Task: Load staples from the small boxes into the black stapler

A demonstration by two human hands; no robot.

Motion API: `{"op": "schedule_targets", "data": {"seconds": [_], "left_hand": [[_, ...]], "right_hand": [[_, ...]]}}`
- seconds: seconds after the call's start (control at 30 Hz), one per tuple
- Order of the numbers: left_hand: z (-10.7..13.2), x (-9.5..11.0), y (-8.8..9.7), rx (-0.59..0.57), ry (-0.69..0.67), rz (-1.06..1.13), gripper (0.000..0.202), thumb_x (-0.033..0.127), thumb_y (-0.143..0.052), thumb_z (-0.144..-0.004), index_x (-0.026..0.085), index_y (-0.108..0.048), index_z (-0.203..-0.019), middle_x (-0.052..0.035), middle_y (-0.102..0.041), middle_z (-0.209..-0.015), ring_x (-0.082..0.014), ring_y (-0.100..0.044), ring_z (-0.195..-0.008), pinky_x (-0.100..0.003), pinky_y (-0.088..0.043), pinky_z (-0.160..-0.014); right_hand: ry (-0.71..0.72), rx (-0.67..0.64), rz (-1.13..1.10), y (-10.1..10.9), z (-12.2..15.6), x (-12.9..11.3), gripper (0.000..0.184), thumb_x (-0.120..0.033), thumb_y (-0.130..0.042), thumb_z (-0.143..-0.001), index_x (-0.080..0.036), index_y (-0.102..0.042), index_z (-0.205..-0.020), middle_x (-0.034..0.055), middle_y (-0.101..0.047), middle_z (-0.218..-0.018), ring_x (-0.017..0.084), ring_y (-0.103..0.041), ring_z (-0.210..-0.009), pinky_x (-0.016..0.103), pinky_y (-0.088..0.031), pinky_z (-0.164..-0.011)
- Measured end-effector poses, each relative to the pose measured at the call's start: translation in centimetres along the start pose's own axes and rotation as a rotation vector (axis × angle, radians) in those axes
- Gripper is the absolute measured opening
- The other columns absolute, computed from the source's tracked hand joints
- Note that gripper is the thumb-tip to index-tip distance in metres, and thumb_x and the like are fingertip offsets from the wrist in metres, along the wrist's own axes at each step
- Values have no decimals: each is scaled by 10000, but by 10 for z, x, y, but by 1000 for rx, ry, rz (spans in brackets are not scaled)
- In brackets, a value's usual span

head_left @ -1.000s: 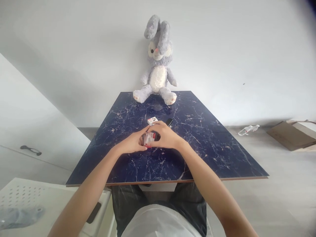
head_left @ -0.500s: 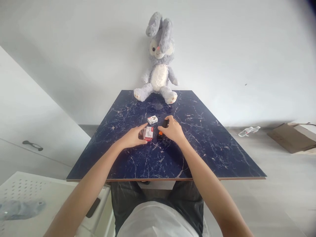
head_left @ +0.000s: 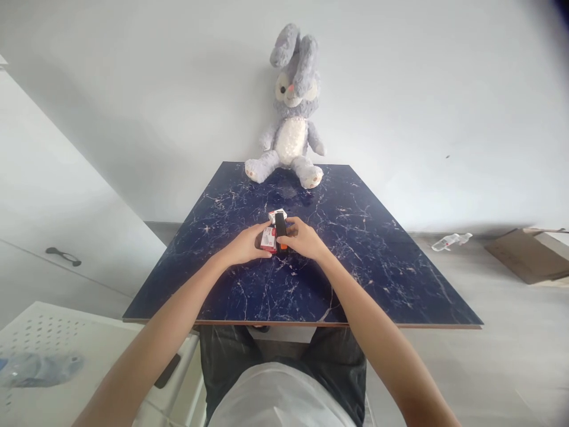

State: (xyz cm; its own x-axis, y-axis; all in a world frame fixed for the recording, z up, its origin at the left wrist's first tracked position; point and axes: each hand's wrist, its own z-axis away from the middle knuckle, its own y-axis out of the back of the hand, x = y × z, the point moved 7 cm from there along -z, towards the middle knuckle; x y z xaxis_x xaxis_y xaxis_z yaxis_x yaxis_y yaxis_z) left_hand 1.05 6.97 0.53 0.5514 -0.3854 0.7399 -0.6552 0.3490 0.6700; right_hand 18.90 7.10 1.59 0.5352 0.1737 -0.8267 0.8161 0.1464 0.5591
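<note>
Works with two bare hands above the middle of a dark blue table [head_left: 364, 261] with pale veins. Holds with the left hand [head_left: 246, 244] a red and white box [head_left: 268, 238], pinched between thumb at the near end and fingers at the far end, spread only as wide as the box. Holds with the right hand [head_left: 306, 238] a black object [head_left: 280, 227] with an orange part, gripped narrowly, with thumb over the near left side and fingers bent at the right. Has this black object just at the right of the red and white box; cannot tell for sure if touching or slightly apart. Cannot tell either if resting on the table or lifted a little. Has on the far side of both a small white box [head_left: 274, 215], partly covered by the black object. Has at the far edge of the table a grey plush rabbit [head_left: 291, 139], seated upright before the pale wall [head_left: 391, 89]. Has on the floor to the right a clear bottle [head_left: 451, 241] lying near a brown cardboard box [head_left: 524, 256]. Has at the near left a white perforated surface [head_left: 26, 326], bearing a dark flat object [head_left: 168, 372], partly hidden by the left forearm
</note>
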Motion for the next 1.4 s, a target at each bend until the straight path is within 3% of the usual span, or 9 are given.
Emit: {"op": "schedule_targets", "data": {"seconds": [0.27,0.43,0.63,0.87,1.23,1.4], "left_hand": [[5,1,7,-5,-5,54,827,454,-824,-736,325,-470,-1473,-92,-596,-1385,-305,-659,-1094,-411,-553,-852],[0,5,8,57,-30,-85,737,532,-802,-736,291,-569,-1392,-92,-625,-1313,-305,-643,-1068,-399,-536,-847],[-2,1,7,68,27,-221,891,599,-781,-729,315,-444,-1503,-122,-622,-1287,-357,-582,-1144,-466,-508,-902],[-2,3,5,49,-24,-127,889,542,-807,-727,303,-439,-1501,-103,-506,-1501,-362,-532,-1289,-500,-452,-1047],[0,4,0,-37,16,-104,996,526,-826,-707,329,-340,-1553,-113,-538,-1468,-367,-586,-1225,-468,-520,-940],[3,1,-2,-22,41,-202,1010,610,-784,-716,323,-320,-1566,-142,-525,-1470,-429,-485,-1326,-519,-476,-987]], "right_hand": [[-14,-49,-9,-2,-3,9,656,-465,-779,-771,-210,-539,-1325,60,-705,-1039,196,-673,-862,327,-504,-770],[-22,-52,-22,-2,-5,11,639,-450,-786,-762,-211,-543,-1303,41,-709,-1018,194,-672,-870,319,-499,-781],[-44,-76,-52,-2,-6,15,637,-473,-791,-753,-214,-552,-1283,42,-713,-1025,185,-672,-823,307,-503,-732],[-45,-83,-54,-2,-5,15,629,-470,-789,-763,-209,-555,-1285,41,-718,-1003,179,-678,-806,308,-503,-727],[-49,-78,-44,-2,-5,15,634,-463,-792,-768,-207,-554,-1297,45,-716,-1015,175,-673,-801,308,-504,-731],[-48,-86,-56,-2,-4,13,644,-467,-788,-775,-205,-545,-1311,52,-713,-1019,181,-675,-818,315,-512,-741]]}}
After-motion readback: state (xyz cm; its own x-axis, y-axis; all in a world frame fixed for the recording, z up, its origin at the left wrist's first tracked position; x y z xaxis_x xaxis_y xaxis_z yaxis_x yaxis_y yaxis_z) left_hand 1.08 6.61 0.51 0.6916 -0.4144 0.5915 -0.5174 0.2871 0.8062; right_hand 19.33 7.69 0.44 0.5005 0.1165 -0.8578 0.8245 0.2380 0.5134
